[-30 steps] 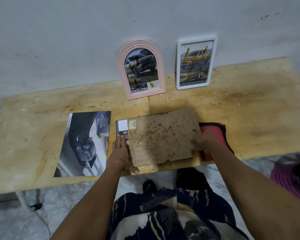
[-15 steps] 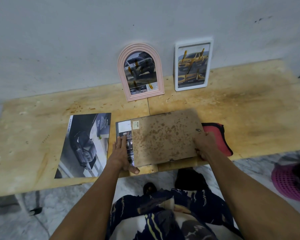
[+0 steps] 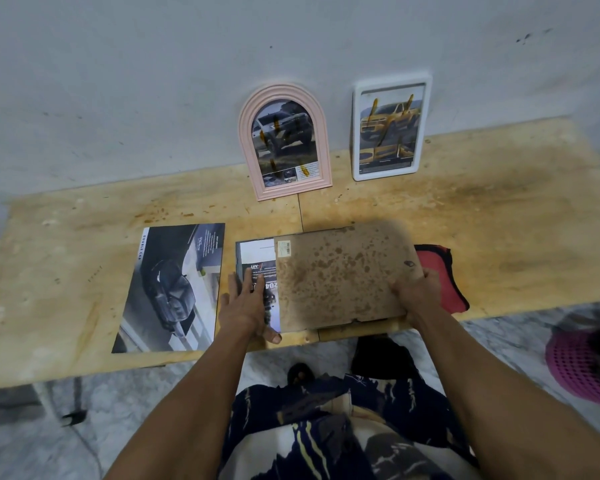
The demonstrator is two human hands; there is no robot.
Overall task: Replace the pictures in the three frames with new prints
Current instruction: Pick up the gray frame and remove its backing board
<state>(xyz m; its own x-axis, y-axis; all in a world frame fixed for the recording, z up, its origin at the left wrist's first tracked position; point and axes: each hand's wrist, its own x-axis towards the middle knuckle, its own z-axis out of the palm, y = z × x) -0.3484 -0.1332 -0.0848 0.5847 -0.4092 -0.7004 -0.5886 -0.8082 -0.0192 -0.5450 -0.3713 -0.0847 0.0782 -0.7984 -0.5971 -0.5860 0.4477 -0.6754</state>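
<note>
A stained brown backing board (image 3: 340,275) lies near the front edge of the wooden table (image 3: 499,223), partly slid off a print (image 3: 253,258) underneath it. My right hand (image 3: 416,292) grips the board's right edge. My left hand (image 3: 246,306) presses flat on the exposed print, fingers spread. A dark car print (image 3: 174,289) lies flat to the left. A pink arched frame (image 3: 284,140) and a white rectangular frame (image 3: 390,129) lean against the wall, each holding a car picture.
A red and black cloth (image 3: 440,271) lies under the board's right side. A pink mesh basket (image 3: 582,368) sits on the floor at the right. The grey wall (image 3: 153,81) stands right behind the table.
The backing board has slid to the right, baring more of the print beneath. My left hand has moved further onto that print.
</note>
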